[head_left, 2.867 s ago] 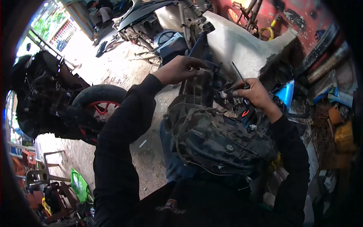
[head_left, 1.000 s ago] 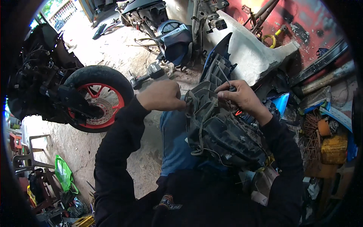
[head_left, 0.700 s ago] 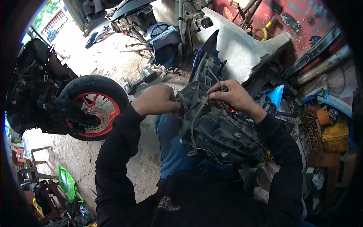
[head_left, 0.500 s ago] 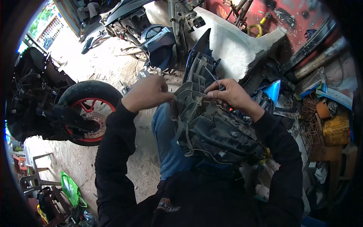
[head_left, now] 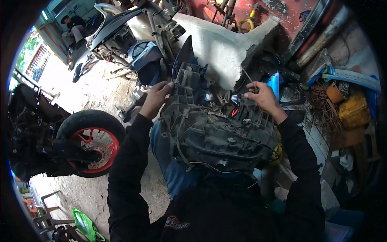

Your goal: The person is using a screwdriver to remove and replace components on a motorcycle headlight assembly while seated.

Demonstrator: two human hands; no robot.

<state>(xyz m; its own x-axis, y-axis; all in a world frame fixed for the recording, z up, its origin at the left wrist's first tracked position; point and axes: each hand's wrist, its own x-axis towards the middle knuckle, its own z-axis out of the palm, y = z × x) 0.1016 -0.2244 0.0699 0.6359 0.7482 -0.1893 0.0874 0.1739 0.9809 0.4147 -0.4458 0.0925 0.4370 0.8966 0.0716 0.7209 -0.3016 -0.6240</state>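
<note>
A large, dusty black plastic motorcycle body part [head_left: 213,139] lies across my lap, with a ribbed narrow end pointing away from me. My left hand [head_left: 156,100] is closed at the left edge of that ribbed end, thumb and fingers pinched together there. Whether a small piece also sits between those fingertips is too small to tell. My right hand [head_left: 264,101] is raised over the right side of the part, closed around a thin screwdriver [head_left: 248,75]. Its shaft points up and away, and its tip is apart from the plastic. Most of the handle is hidden in my fingers.
On the left stands a motorcycle with a red-rimmed wheel [head_left: 94,149]. A partly stripped scooter [head_left: 145,56] and a pale concrete block [head_left: 217,44] are ahead. Scrap, wires and a yellow container [head_left: 354,111] crowd the right side. A person [head_left: 75,30] sits far back left.
My hands have moved apart. The right has lifted the screwdriver off the part and swung it right; the left has gone to the ribbed end's edge. The view has shifted too.
</note>
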